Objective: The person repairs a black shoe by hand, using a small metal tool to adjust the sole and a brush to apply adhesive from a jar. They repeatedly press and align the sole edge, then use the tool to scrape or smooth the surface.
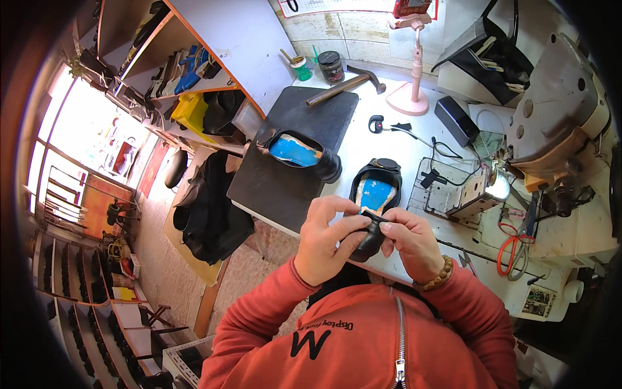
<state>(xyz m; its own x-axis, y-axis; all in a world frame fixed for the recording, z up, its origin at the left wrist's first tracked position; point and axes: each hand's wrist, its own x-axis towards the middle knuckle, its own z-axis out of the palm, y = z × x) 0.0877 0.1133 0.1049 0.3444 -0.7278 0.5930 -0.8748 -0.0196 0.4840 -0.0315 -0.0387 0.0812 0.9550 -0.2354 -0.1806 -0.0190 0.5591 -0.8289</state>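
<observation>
A black shoe (396, 175) with a patchy blue inside lies at the white table's front edge, its rounded end toward me. My left hand (328, 228) is closed at the near left side of its opening, thumb and fingers pressed on the black rim. From the right, my right hand (409, 241) pinches the same near rim between thumb and fingers. Both thumbs almost meet there; whether a separate small black piece is between them, I cannot tell. A second black shoe (332, 166), also blue inside, rests farther left on the dark mat, touched by neither hand.
A hammer (346, 89) lies across the far end of the dark mat (285, 198). Behind stand two jars (330, 67) and a pink stand (409, 98). On the right are a black box (457, 121), a sewing machine (551, 123) and red-handled scissors (512, 249).
</observation>
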